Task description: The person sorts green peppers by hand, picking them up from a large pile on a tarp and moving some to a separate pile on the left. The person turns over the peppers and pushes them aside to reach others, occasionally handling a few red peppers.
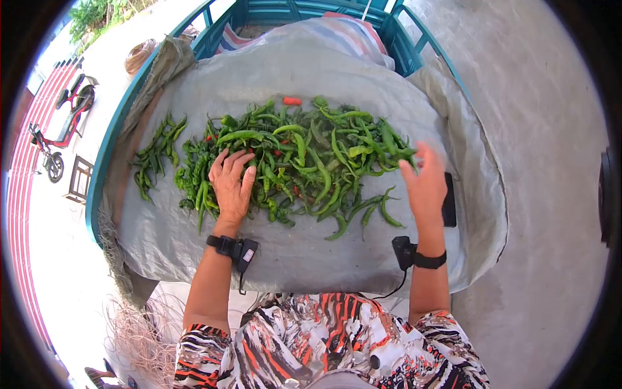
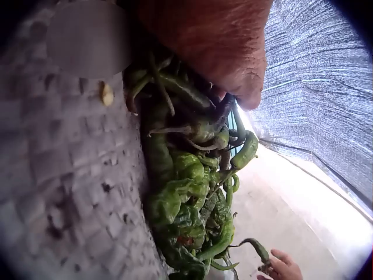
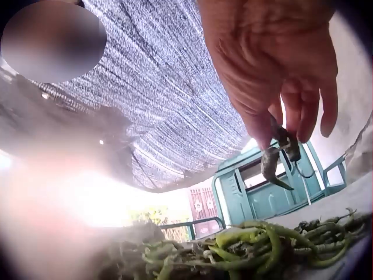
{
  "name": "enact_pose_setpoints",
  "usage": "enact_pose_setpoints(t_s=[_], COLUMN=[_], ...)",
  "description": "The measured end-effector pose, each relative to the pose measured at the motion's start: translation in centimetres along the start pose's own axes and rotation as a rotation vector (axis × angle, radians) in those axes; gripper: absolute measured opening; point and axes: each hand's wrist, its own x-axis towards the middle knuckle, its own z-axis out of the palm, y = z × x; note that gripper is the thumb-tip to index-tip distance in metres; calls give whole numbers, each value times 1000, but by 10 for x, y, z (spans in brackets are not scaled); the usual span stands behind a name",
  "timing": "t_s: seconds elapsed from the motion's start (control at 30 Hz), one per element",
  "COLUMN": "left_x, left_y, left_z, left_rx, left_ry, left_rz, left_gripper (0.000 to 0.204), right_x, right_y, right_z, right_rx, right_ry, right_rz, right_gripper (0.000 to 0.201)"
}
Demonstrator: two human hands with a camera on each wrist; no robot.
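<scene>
A heap of peppers [image 1: 304, 162] is spread across the middle of a tarp [image 1: 291, 253] laid over a cart bed [image 1: 259, 13]. A smaller bunch [image 1: 154, 155] lies apart near the tarp's left edge, a phone [image 1: 449, 201] toward its right edge.
</scene>
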Motion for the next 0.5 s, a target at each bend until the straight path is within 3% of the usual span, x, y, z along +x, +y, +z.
enact_pose_setpoints(t_s=[0.07, 0.17, 0.27, 0.37, 0.5], left_x=[1, -1, 0, 1, 13], left_y=[0, 1, -1, 1, 11], left_z=[-1, -2, 0, -8, -39], left_rx=[-9, -15, -21, -105, -173], left_ry=[-7, -20, -27, -74, -172], left_rz=[-1, 2, -8, -29, -7], left_gripper=[41, 43, 44, 45, 45], right_x=[-7, -25, -30, -28, -24], right_y=[2, 30, 19, 0, -13], right_z=[11, 52, 44, 5, -37], right_rx=[-97, 164, 126, 23, 163], right_ry=[-279, -359, -313, -326, -232], right_rz=[97, 94, 81, 92, 66], right_gripper=[31, 23, 18, 16, 14])
